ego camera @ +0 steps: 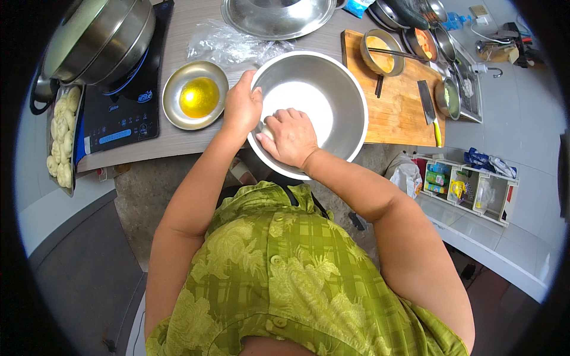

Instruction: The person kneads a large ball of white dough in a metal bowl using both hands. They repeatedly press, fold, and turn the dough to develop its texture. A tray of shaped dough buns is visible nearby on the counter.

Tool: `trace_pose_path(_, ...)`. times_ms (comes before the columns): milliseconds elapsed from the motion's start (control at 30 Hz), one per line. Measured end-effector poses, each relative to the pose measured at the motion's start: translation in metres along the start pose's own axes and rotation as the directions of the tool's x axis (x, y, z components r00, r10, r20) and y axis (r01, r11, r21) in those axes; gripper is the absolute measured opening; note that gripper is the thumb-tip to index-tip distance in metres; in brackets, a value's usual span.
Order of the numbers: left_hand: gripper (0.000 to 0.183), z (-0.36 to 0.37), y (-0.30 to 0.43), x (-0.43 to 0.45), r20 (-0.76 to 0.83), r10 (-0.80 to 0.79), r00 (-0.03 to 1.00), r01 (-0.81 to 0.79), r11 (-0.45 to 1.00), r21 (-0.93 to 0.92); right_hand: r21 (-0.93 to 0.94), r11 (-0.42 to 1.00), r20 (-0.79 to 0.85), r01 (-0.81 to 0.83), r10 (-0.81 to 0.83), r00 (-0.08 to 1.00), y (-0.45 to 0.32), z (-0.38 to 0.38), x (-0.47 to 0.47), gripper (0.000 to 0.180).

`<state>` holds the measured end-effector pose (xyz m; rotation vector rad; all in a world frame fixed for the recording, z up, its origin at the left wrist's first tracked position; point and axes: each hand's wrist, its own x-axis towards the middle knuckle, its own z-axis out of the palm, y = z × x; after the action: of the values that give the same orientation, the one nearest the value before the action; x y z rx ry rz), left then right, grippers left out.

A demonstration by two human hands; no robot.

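Note:
A large stainless steel mixing bowl sits at the counter's front edge, its near rim overhanging. My left hand grips its left rim, thumb toward the inside. Inside the bowl, my right hand presses low against the left wall. A pale lump, apparently dough, shows between its thumb and fingers; the palm hides the rest. The bowl's bottom is bright white, and I cannot tell whether flour lies there. Left of my left hand stands a shallow metal dish of yellow oil.
A steamer pot stands on a Midea induction cooktop, beside a tray of shaped dough. Behind the bowl are plastic film and a lid. Rightward, a cutting board bears a cleaver and an egg bowl with chopsticks.

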<state>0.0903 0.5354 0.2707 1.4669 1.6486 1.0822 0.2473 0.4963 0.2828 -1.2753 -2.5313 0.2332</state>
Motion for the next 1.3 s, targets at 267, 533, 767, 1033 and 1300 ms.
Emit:
trace_pose_path(267, 0.034, 0.000, -0.001, -0.007, -0.026, -0.021, 0.999, 0.021, 1.000, 0.001, 0.023, 0.999, -0.016, 0.026, -0.026, 1.000, 0.022, 0.031, 0.012, 0.034)
trace_pose_path(533, 0.033, -0.004, 0.003, -0.008, 0.024, -0.026, 0.999, 0.026, 1.000, 0.001, 0.032, 0.999, -0.213, 0.026, -0.019, 0.977, 0.069, 0.058, 0.066, 0.026)
trace_pose_path(767, 0.033, -0.003, -0.002, -0.002, -0.005, 0.000, 1.000, 0.000, 1.000, 0.014, 0.108, 0.994, -0.090, 0.033, -0.023, 0.996, 0.061, 0.046, 0.065, 0.023)
trace_pose_path(1033, 0.027, -0.002, 0.008, -0.007, 0.047, 0.009, 0.999, -0.010, 1.000, 0.023, 0.329, 0.933, 0.376, 0.145, -0.270, 0.886, 0.030, -0.026, -0.023, 0.045)
trace_pose_path(1300, 0.027, 0.004, 0.000, -0.005, 0.026, 0.060, 0.998, -0.060, 0.998, 0.001, 0.279, 0.958, 0.478, -0.064, -0.081, 0.875, 0.009, -0.026, -0.028, 0.041)
